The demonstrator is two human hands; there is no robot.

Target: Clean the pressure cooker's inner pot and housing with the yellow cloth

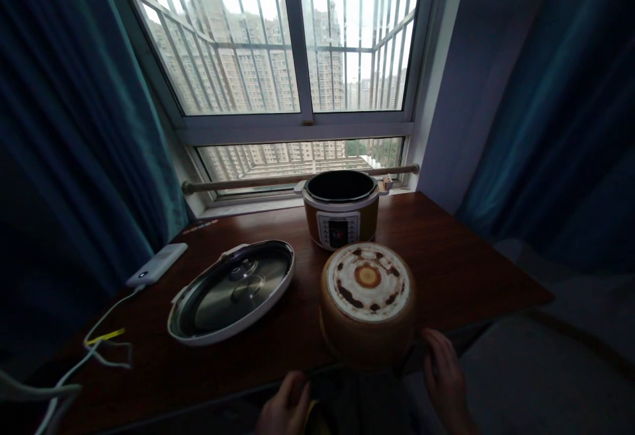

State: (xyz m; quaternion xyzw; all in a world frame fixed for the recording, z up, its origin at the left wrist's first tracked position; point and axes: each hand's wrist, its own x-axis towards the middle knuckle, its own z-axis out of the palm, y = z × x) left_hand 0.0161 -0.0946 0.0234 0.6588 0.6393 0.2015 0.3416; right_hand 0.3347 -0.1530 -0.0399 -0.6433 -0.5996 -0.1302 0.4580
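Inner pot (367,303) sits upside down at the table's (466,256) near edge, overhanging slightly. Right hand (446,375) rests loosely open beside it; left hand (288,408) curls around something yellow. A nudge could tip it off.

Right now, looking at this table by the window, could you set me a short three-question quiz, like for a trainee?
1. True or false: the lid is fitted on the cooker base.
2. Which thing stands nearest the right hand? A) the power bank B) the upturned inner pot C) the cooker base
3. Fill in: the lid lies on the wooden table with its ____ side facing up.

Key
1. False: the base stands open by the window, and the lid lies apart on the table.
2. B. The left hand is low at the table's near edge.
3. Inner (shiny metal).
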